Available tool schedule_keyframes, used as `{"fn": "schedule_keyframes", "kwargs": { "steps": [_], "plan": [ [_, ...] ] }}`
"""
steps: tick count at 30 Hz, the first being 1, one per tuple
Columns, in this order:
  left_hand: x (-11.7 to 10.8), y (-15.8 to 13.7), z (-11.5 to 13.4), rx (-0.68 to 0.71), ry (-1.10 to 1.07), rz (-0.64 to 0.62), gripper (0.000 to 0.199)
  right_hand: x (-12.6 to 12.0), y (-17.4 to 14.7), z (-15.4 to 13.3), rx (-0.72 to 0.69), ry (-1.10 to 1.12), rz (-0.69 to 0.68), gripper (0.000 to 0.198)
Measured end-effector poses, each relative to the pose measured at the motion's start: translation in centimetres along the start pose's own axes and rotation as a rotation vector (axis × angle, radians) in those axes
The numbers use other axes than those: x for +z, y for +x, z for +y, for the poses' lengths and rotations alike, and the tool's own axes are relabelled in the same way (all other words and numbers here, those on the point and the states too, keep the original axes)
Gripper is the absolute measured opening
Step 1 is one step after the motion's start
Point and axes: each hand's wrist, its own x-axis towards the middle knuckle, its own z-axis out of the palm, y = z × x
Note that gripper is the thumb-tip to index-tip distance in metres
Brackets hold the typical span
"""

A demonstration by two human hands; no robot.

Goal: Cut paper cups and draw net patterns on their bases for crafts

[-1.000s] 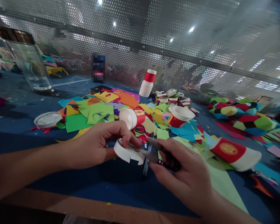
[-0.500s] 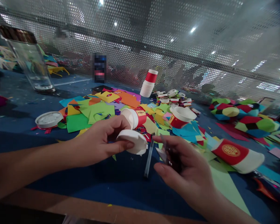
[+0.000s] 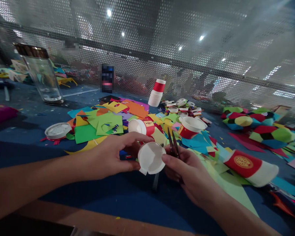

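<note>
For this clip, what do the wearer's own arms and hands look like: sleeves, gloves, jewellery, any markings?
Both the left hand and the right hand are bare, without gloves. The forearms are uncovered as far as the picture edges, so no sleeve shows. No ring, watch, bracelet or marking is visible on either wrist or on the fingers in view. Nails look short and unpainted, though the picture is soft.

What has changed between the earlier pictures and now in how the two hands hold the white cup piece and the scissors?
The scissors have left the white cup piece: a second ago their blades were in its edge, now they point up and away in the right hand. The left hand has turned the piece so its hollow faces the camera, and a right fingertip now touches its rim. Both hands keep their grips; the paper scraps and red cups stayed put.
</note>
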Motion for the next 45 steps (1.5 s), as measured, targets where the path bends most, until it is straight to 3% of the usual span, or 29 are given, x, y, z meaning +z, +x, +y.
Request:
{"fn": "schedule_keyframes", "kwargs": {
  "steps": [2,5,12,15,21,26,30,34,38,41,45],
  "plan": [
    [0.1,0.0,0.1,0.006,0.012,0.055,0.048,0.1,0.0,0.0,0.013,0.011,-0.029,0.044],
    [0.5,0.0,0.4,-0.007,0.008,0.089,0.049,0.2,0.2,0.0,0.039,-0.006,-0.066,0.049],
    [1.2,-0.6,0.9,0.006,-0.089,0.110,0.048,0.9,0.4,-0.1,-0.001,-0.135,-0.029,0.047],
    [1.0,-0.3,0.7,-0.028,-0.190,0.100,0.046,0.8,0.4,0.0,0.010,-0.120,0.017,0.049],
    [0.2,0.8,-0.5,-0.062,-0.442,0.197,0.051,0.0,0.4,0.7,-0.039,-0.139,0.068,0.056],
    [-0.4,1.1,-1.0,-0.074,-0.475,0.244,0.053,0.0,-0.2,0.9,-0.080,-0.172,0.041,0.042],
    [-0.5,1.1,-0.7,-0.073,-0.454,0.244,0.052,0.4,-0.6,0.5,-0.242,-0.378,0.028,0.025],
    [-0.5,1.0,-0.2,-0.129,-0.449,0.254,0.053,0.6,-0.6,0.3,-0.381,-0.630,0.011,0.021],
    [-0.3,1.0,-0.3,-0.166,-0.485,0.252,0.049,0.3,-0.6,0.6,-0.607,-0.864,0.103,0.020],
    [-0.2,1.2,-0.6,-0.174,-0.536,0.224,0.050,0.0,-0.7,0.7,-0.763,-0.924,0.182,0.021],
    [-0.2,1.4,-0.7,-0.173,-0.545,0.159,0.054,-0.3,-0.9,0.7,-0.778,-0.912,0.148,0.025]
  ]
}}
